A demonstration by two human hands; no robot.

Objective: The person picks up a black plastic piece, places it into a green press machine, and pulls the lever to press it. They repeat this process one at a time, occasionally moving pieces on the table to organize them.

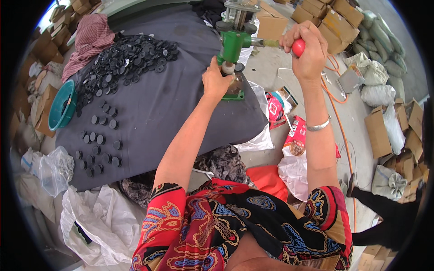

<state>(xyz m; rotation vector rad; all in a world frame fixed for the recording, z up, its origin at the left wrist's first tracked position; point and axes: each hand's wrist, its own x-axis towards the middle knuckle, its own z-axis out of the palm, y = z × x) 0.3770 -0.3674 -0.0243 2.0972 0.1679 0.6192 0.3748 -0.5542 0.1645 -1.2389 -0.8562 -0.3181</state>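
Where the dark-covered table (158, 110) ends on the left, I see a teal basin (56, 110) at its edge, with a red checked cloth (92, 40) heaped behind it. Next come small black discs (94, 119), spread singly and in short stacks over the near part of the cover, and beyond them a broad, jumbled pile of black discs (124, 58). Further right, my left hand (217, 81) is up against the green press (231, 47), its index finger reaching along the press's side and its thumb just by the pale ram tip (228, 68); I cannot tell from here whether those fingers pinch a disc. The press stands upright at the table's far right corner, its green base (234, 95) on the cover. From its body a lever (270, 43) runs out to the right, and my right hand (308, 49) is curled firmly around its end, the red ball knob (298, 47) showing between thumb and fingers. A silver bracelet (319, 124) circles that forearm. Past it, an orange hose (340, 122) trails over the floor, and cardboard boxes (377, 131) stand at the far right.
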